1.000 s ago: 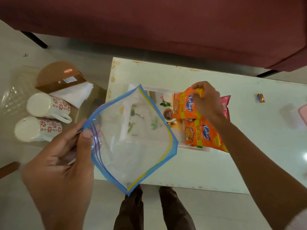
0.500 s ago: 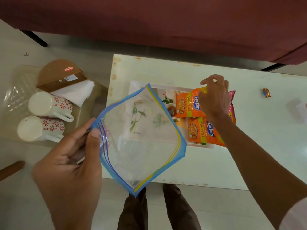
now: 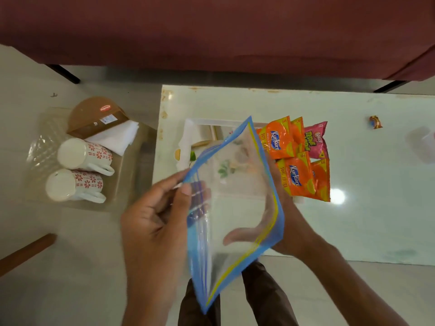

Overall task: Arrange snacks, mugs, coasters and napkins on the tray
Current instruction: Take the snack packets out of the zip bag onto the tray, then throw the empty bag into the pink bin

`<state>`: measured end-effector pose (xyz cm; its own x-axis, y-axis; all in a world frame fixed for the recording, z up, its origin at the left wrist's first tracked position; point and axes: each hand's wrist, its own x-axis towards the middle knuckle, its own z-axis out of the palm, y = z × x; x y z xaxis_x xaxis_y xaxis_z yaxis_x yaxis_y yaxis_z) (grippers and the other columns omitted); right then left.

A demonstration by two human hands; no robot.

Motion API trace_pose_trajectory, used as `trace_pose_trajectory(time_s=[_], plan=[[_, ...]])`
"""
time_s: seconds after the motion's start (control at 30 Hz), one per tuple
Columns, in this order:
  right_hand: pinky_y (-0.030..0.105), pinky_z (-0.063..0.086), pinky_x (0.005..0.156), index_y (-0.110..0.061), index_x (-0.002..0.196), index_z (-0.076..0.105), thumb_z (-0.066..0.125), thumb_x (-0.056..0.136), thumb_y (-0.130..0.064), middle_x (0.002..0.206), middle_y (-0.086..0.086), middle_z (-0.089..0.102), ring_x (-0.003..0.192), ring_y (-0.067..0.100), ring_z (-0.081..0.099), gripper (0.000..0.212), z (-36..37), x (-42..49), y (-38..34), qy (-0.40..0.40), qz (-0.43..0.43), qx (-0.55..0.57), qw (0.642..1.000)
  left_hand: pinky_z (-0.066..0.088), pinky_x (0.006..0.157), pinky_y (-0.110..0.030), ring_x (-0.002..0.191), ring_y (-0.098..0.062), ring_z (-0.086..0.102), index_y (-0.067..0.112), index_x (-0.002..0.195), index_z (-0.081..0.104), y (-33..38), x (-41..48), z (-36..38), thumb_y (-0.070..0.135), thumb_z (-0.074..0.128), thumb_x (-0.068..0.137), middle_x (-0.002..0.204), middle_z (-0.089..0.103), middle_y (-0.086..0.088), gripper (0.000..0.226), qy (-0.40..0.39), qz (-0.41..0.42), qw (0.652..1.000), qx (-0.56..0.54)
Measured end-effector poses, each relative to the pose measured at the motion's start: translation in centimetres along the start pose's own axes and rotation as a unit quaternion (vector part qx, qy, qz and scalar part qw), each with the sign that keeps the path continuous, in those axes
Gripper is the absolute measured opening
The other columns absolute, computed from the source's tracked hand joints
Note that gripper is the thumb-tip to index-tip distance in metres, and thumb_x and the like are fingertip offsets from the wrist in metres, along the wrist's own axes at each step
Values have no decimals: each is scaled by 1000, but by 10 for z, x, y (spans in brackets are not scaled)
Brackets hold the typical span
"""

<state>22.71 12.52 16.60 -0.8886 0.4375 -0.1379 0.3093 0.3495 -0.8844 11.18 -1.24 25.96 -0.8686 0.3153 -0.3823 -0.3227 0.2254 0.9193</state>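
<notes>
A clear zip bag (image 3: pixel 235 208) with blue and yellow edges hangs in front of me, over the white flowered tray (image 3: pixel 202 122) on the table. My left hand (image 3: pixel 157 222) pinches its zip edge between thumb and fingers. My right hand (image 3: pixel 292 227) lies behind the bag's right edge, thumb and fingers spread and seen through the plastic. Orange snack packets (image 3: pixel 296 177) and a pink one (image 3: pixel 314 140) lie at the tray's right end. On the floor to the left, two flowered mugs (image 3: pixel 84 154) lie on their sides beside white napkins (image 3: pixel 117 137) and a brown box (image 3: pixel 94 116).
The white table (image 3: pixel 364 208) carries a small sweet wrapper (image 3: pixel 376 121) and a blurred clear object (image 3: pixel 423 147) at its right edge. A maroon sofa (image 3: pixel 211 31) stands behind it. A wooden bar (image 3: pixel 26 250) lies on the floor at left. My legs are below the bag.
My right hand has left the orange packets on the tray and come back to the bag's right edge. The bag has turned more upright, nearer to me.
</notes>
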Motion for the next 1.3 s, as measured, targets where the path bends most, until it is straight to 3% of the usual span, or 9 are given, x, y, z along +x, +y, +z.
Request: trace_pose_trajectory(time_s=[0.07,0.2,0.33,0.43,0.57,0.87,1.0,1.17,1.3], plan=[[18,26,114,-38,153,6,80,64,-58,154,-25,20,144,1,24,117,12,-9,-2,70,-52,67,994,58,66,-16,79,-13,78,16,105,72,-7,-11,13,8,57,96,87,81,-2,19,-57,-49,997,12],[23,41,106,-63,137,26,72,79,-26,138,-40,40,129,-4,45,83,3,-13,-10,150,-38,160,975,57,79,-18,98,-3,73,30,113,70,-19,-38,33,24,60,97,105,78,12,20,-201,-21,971,130],[29,52,91,-34,114,65,67,81,1,114,-10,67,111,17,62,48,-16,-30,-5,276,30,269,922,51,92,-12,115,1,65,29,120,70,-20,-65,28,39,62,91,120,72,20,32,-93,137,964,210],[34,52,85,-21,94,74,72,80,1,98,1,71,96,21,66,27,-23,-44,-6,357,120,409,831,39,103,-14,137,5,43,49,132,56,-30,-76,29,51,67,86,143,51,27,47,-24,50,983,173],[31,55,80,-29,81,78,74,66,-21,87,-7,74,85,14,66,18,-21,-60,-20,327,187,510,773,44,109,-38,133,-1,50,68,130,46,-47,-75,44,67,69,62,147,50,18,71,-48,-110,992,26],[49,48,102,-13,124,67,64,87,-15,126,15,67,115,30,64,37,-14,-74,-29,160,291,650,684,44,109,-52,137,-18,52,55,144,39,-62,-48,67,63,81,65,148,54,10,90,-188,-73,976,-85],[48,51,94,-22,104,75,73,79,-33,108,9,75,96,22,72,27,-3,-74,-40,114,344,561,745,56,93,-50,121,-18,64,42,126,60,-62,-38,72,46,80,70,130,66,9,60,-222,-67,972,-29],[29,60,76,-28,102,64,58,92,-21,92,-3,75,84,12,73,13,0,-72,-42,145,374,325,856,60,71,-29,100,-19,72,28,100,68,-71,-30,75,14,80,82,105,74,2,26,-212,-39,976,14],[11,51,71,-37,120,46,79,80,-25,118,-16,58,103,-1,60,53,-9,-84,-30,237,337,260,874,60,77,-31,98,-10,70,31,96,69,-83,-28,91,5,74,86,98,74,13,28,-148,-50,988,-9]])
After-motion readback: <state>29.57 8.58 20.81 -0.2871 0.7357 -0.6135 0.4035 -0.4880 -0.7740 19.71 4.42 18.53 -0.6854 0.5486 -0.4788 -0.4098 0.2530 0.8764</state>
